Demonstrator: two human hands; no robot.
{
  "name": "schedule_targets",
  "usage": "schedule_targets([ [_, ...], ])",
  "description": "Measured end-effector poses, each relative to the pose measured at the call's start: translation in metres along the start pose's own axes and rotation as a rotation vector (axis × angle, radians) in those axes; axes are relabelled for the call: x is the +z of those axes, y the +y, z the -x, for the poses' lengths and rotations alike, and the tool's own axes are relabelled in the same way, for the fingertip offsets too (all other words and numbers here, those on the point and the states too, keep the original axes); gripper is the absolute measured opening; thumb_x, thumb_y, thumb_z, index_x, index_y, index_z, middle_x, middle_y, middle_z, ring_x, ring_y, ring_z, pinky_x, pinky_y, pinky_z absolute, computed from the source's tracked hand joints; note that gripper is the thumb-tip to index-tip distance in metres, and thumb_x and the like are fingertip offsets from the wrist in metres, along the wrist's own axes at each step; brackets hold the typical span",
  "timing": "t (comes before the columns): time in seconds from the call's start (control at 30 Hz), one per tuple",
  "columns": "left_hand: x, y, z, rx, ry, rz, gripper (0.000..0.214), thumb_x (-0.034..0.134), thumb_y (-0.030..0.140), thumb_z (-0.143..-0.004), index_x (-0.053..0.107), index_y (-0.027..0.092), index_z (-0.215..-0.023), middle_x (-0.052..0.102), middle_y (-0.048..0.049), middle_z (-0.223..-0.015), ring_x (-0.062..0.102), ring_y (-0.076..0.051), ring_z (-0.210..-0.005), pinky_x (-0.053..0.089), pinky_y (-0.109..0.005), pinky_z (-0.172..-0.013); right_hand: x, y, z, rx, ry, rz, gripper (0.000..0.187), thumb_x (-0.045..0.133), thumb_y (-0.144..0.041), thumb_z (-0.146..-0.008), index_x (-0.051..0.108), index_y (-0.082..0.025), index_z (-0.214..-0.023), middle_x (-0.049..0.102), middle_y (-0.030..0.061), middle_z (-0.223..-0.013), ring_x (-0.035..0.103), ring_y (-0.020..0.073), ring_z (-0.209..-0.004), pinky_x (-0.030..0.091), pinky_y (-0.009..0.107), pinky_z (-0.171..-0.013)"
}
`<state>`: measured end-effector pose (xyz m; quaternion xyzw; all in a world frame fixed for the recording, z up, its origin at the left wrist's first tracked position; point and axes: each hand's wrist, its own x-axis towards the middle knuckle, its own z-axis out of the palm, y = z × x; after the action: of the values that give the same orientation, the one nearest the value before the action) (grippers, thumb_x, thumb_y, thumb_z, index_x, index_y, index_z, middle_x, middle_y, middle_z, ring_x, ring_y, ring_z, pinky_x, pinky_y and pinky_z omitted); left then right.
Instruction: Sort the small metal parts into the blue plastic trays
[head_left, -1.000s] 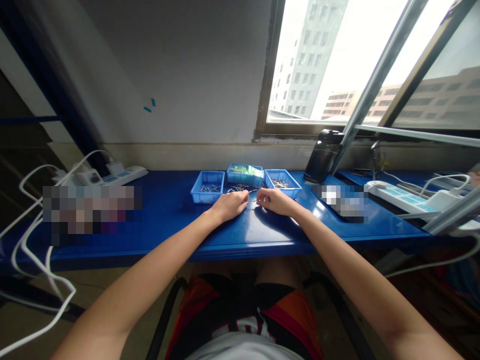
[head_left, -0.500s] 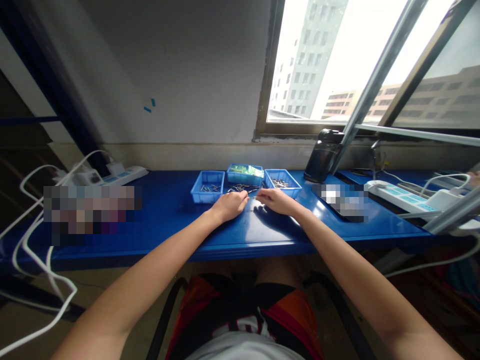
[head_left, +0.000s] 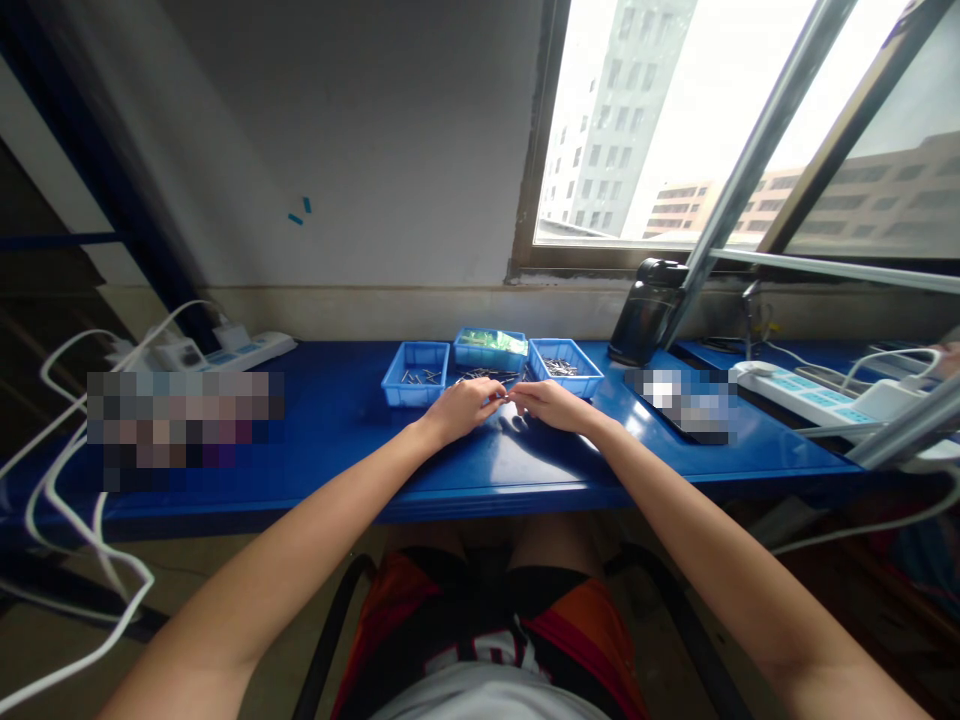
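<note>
My left hand (head_left: 463, 407) and my right hand (head_left: 549, 404) rest on the blue table (head_left: 330, 450) with their fingertips meeting in a pinch. Between them is a small thin metal part, too small to name. Just beyond the fingers lies a loose pile of small metal pins (head_left: 484, 377). Behind stand three blue trays: the left tray (head_left: 416, 373) with a few pins, the middle tray (head_left: 489, 348) with a green packet, and the right tray (head_left: 564, 365) with several pins.
A black container (head_left: 645, 312) stands at the window sill to the right. White power strips lie at the far left (head_left: 225, 350) and far right (head_left: 802, 392), with white cables (head_left: 67, 500) hanging off the left edge. A metal frame bar (head_left: 757, 140) crosses the right.
Both hands have drawn together until the fingertips touch, and they have shifted slightly toward the pile of pins.
</note>
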<state>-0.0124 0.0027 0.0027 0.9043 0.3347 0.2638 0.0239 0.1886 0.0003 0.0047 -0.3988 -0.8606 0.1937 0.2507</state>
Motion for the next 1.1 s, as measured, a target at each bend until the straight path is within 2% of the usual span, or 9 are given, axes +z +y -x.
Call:
schedule_targets([
  [0.1,-0.001,0.001,0.000,0.043,0.016,0.013,0.019,0.045,0.026,-0.086,0.061,0.019,-0.095,0.064,-0.0028,-0.091,0.060,-0.014,-0.080,0.046,-0.022,-0.072,0.001,0.001,0.000,-0.007,-0.009,0.016,0.041,0.039,-0.046,-0.086,0.063,-0.014,-0.080,0.061,0.0024,-0.064,0.049,0.0095,-0.055,0.037,0.021,-0.057],
  [0.2,-0.003,0.003,0.001,0.053,0.030,0.022,0.019,0.046,0.026,-0.085,0.060,0.019,-0.096,0.064,-0.0027,-0.093,0.061,-0.013,-0.080,0.046,-0.023,-0.074,0.001,0.003,-0.001,-0.018,-0.001,0.039,0.037,0.044,-0.046,-0.084,0.064,-0.015,-0.087,0.062,0.0021,-0.065,0.051,0.0101,-0.056,0.038,0.021,-0.058],
  [0.37,-0.004,0.005,0.003,-0.096,-0.029,-0.022,0.017,0.048,0.030,-0.082,0.057,0.020,-0.092,0.064,-0.0006,-0.077,0.062,-0.016,-0.071,0.047,-0.024,-0.065,-0.002,0.001,0.000,-0.005,0.040,0.063,0.035,0.050,-0.043,-0.081,0.063,-0.015,-0.096,0.060,0.0005,-0.062,0.050,0.0100,-0.056,0.038,0.021,-0.057],
  [0.7,-0.005,0.005,0.001,-0.147,-0.116,-0.093,0.019,0.044,0.034,-0.085,0.057,0.022,-0.092,0.065,-0.0019,-0.083,0.062,-0.018,-0.078,0.046,-0.025,-0.068,0.001,0.004,-0.001,-0.003,0.018,0.066,0.027,0.048,-0.035,-0.083,0.066,-0.015,-0.084,0.066,0.0040,-0.068,0.056,0.0120,-0.059,0.041,0.022,-0.060],
  [1.1,-0.004,0.004,0.002,-0.191,-0.139,-0.155,0.021,0.040,0.032,-0.088,0.055,0.020,-0.097,0.065,-0.0060,-0.085,0.062,-0.020,-0.080,0.046,-0.026,-0.068,-0.002,0.010,-0.001,0.048,0.071,0.175,0.024,0.049,-0.032,-0.081,0.066,-0.016,-0.084,0.062,0.0010,-0.063,0.050,0.0097,-0.055,0.036,0.020,-0.056],
])
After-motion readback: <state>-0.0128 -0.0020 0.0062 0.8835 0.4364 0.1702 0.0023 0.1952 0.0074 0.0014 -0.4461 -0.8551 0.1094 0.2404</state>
